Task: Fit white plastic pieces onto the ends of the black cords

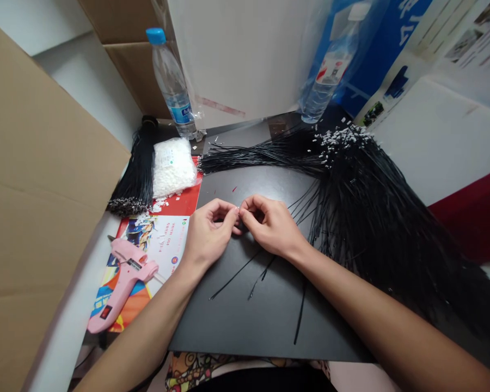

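Now the two hands are seen brought together over the middle of the black mat (245, 321) on the desk (65, 337). The left hand (208, 231) is curled, thumb and forefinger pinched, and the right hand (271, 223) is pinched against it, fingertip to fingertip. A tiny white piece (238, 209) is caught between the fingertips, and thin black strings (245, 269) are trailed from under the hands down across the mat towards the body. Whether the strings are gripped by one hand or both cannot be told.

To the right, a large heap of black strings (375, 218) is spread over the mat's edge, many of them tipped with small white pieces at the far end. A tied bundle of black strings (136, 169) is laid at the far left, just beside a clear bag of white pieces (173, 166). A pink glue gun (120, 283) is rested on a colourful printed sheet (163, 239), near the left forearm. A water bottle with a blue cap (171, 81) is stood behind the bag, and a second bottle (330, 71) is seen behind the heap. Cardboard (36, 190) is propped along the left side.
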`<action>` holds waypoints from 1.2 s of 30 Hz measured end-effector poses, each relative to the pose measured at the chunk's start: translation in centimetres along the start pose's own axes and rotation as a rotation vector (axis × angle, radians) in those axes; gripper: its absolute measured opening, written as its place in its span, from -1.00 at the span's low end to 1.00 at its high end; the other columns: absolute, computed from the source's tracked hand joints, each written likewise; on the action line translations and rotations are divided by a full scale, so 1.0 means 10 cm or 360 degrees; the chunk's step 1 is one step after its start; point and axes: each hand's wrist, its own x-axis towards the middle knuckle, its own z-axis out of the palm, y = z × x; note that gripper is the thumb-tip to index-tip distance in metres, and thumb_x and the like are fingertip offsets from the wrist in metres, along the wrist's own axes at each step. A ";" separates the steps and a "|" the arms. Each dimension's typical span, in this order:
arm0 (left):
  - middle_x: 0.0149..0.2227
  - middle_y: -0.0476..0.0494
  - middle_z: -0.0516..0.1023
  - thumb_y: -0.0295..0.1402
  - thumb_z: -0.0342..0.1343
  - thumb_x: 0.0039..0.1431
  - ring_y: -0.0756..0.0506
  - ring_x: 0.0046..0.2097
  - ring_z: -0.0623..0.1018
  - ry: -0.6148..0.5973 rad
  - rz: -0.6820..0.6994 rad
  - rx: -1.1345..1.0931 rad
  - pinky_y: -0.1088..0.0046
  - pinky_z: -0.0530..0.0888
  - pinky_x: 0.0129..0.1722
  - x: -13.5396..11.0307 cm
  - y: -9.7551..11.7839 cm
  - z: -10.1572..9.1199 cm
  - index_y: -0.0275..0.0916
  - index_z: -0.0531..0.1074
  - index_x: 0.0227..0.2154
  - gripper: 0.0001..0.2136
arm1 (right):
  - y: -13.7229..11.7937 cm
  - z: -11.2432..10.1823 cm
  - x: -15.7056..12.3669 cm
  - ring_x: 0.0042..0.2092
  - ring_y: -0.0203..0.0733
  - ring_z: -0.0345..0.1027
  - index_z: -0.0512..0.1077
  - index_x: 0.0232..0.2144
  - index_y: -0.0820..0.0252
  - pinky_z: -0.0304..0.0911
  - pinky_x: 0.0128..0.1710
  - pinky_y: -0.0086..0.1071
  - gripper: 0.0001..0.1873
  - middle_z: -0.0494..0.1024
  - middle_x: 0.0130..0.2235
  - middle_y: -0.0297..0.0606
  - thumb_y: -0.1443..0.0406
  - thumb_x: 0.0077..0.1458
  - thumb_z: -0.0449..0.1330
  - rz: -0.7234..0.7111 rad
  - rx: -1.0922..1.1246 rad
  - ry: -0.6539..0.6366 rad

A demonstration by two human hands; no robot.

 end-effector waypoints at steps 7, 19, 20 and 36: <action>-0.48 -0.06 0.54 -0.25 0.27 0.08 0.01 -0.48 0.55 -0.0019 -0.0073 -0.0038 0.51 0.59 -0.48 0.04 0.01 -0.03 -0.33 0.48 -0.43 -0.78 | 0.02 -0.05 0.02 -0.47 -0.40 0.31 0.52 -0.36 0.28 0.16 -0.44 -0.52 -0.86 0.57 -0.44 -0.34 0.32 0.12 0.17 -0.0010 0.0197 0.0002; -0.50 -0.02 0.54 -0.31 0.23 0.09 0.05 -0.52 0.51 0.0001 -0.0049 0.0025 0.57 0.52 -0.49 0.03 0.04 0.01 -0.32 0.47 -0.45 -0.84 | 0.02 0.00 0.02 -0.50 -0.43 0.28 0.45 -0.46 0.25 0.14 -0.43 -0.53 -0.88 0.52 -0.50 -0.39 0.34 0.07 0.15 -0.0057 0.0092 0.0063; -0.50 -0.02 0.54 -0.32 0.23 0.09 0.05 -0.51 0.52 0.0005 -0.0047 0.0026 0.57 0.52 -0.48 0.03 0.05 0.01 -0.32 0.47 -0.45 -0.84 | 0.01 0.00 0.02 -0.50 -0.42 0.28 0.45 -0.46 0.25 0.14 -0.43 -0.53 -0.88 0.52 -0.49 -0.39 0.33 0.07 0.15 -0.0054 0.0082 0.0063; -0.40 -0.08 0.57 -0.15 0.23 0.11 0.00 -0.47 0.52 -0.0028 -0.0057 -0.0074 0.51 0.49 -0.49 0.03 0.08 -0.02 -0.29 0.46 -0.34 -0.73 | -0.10 -0.12 0.04 -0.48 -0.40 0.31 0.48 -0.37 0.26 0.15 -0.47 -0.51 -0.85 0.54 -0.44 -0.34 0.31 0.16 0.13 -0.0178 -0.0009 0.0065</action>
